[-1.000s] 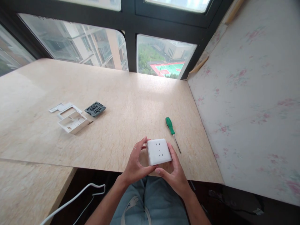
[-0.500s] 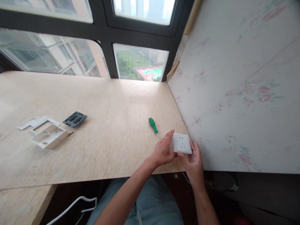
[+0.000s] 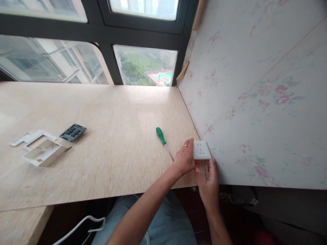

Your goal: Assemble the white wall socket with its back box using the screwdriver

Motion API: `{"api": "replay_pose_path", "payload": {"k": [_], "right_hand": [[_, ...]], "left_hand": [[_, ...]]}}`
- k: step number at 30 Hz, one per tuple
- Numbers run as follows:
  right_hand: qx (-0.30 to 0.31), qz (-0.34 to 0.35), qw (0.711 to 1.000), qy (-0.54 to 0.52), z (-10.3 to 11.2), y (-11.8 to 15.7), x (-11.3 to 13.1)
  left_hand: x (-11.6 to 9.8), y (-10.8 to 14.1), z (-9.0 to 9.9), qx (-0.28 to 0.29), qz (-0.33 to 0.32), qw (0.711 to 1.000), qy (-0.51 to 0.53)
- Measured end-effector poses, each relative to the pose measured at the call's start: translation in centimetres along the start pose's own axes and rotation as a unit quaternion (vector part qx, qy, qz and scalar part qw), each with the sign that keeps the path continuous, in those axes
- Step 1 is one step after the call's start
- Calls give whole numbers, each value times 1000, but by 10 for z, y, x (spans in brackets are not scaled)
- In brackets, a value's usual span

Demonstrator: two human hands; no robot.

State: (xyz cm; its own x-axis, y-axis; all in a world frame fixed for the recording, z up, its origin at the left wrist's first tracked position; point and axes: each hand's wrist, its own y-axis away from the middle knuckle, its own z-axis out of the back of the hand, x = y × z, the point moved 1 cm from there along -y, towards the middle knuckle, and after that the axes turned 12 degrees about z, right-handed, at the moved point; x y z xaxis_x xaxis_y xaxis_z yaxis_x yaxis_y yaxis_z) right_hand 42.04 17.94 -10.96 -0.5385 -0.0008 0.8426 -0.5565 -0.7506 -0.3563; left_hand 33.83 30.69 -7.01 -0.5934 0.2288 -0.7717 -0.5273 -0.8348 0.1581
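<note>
A white wall socket (image 3: 201, 150) with slots facing up is at the right end of the marble-patterned counter, beside the wall. My left hand (image 3: 184, 159) grips its left edge, with a ring on one finger. Below the socket, my right hand (image 3: 208, 175) has its thumb and fingers apart, the fingertips near the lower right corner; nothing shows between them. To the left of my left hand lies a screwdriver (image 3: 160, 135) with a green handle, its shaft pointing toward my left wrist.
At the left of the counter (image 3: 114, 136) lie an open white box (image 3: 44, 152), a white frame (image 3: 38, 136) and a dark grey plate (image 3: 73, 132). A floral wall (image 3: 255, 102) bounds the right side. A white cable (image 3: 76, 228) hangs below the front edge.
The socket has moved slightly away toward the wall with my left hand. My right hand has loosened from its lower right corner and dropped below it. The view has shifted a little.
</note>
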Motion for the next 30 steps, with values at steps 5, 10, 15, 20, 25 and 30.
{"api": "replay_pose_path", "payload": {"k": [5,10,15,20,25,30], "right_hand": [[24,11,999,31,-3,24,4],[24,90,993,79,-8,23,13],[30,162,975,147,-12,9,10],[25,244,945,218,-12,3,4],[38,305,915,263,-14,3,10],[37,378,877,294,-13,-1,12]], "left_hand": [[-4,-3,-3,-5,11,999,-36],[-6,-3,-4,-24,5,999,-38],[-2,-1,-3,-3,9,999,-32],[15,19,10,16,-25,999,26],[47,58,47,-89,-75,990,85],[107,99,108,-269,-74,955,103]]}}
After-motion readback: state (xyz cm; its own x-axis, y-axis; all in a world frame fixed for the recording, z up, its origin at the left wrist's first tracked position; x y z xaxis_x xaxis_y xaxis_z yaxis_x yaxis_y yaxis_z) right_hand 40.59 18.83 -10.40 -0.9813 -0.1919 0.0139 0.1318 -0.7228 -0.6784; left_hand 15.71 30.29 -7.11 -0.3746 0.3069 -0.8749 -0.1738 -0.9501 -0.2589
